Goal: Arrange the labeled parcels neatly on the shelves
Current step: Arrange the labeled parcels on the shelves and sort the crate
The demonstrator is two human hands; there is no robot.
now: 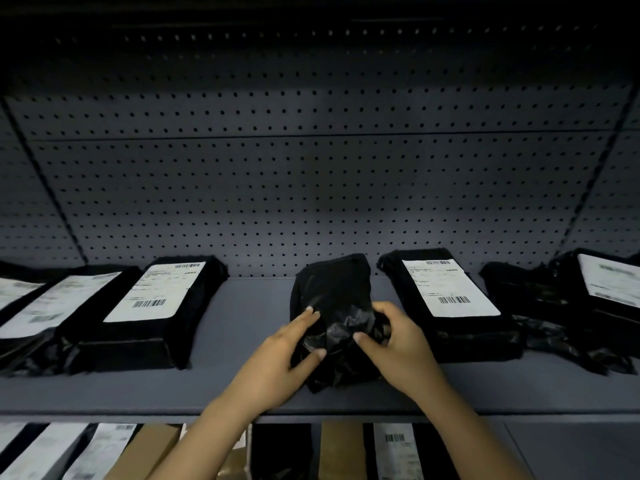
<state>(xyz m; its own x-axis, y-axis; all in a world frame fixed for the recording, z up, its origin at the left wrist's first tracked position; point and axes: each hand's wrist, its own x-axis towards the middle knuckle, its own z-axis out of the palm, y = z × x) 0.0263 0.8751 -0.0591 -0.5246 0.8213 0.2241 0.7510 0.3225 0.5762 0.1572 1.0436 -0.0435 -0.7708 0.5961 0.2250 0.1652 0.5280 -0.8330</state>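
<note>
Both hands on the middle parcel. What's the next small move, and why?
Probably flip the parcel: left hand and right hand grip its crumpled near end, no label shows on top, while left neighbour and right neighbour lie label-up.

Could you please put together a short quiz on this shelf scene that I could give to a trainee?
1. True or false: the black parcel in the middle shows a white label on its top face.
2. Where does it sit? A: on the grey shelf, between the left labeled parcel and the right labeled parcel. B: on the floor. C: in a cart.
3. How many hands have a grip on it?

Key
1. False: no label shows on its top.
2. A.
3. Two: the left hand and the right hand.
</note>
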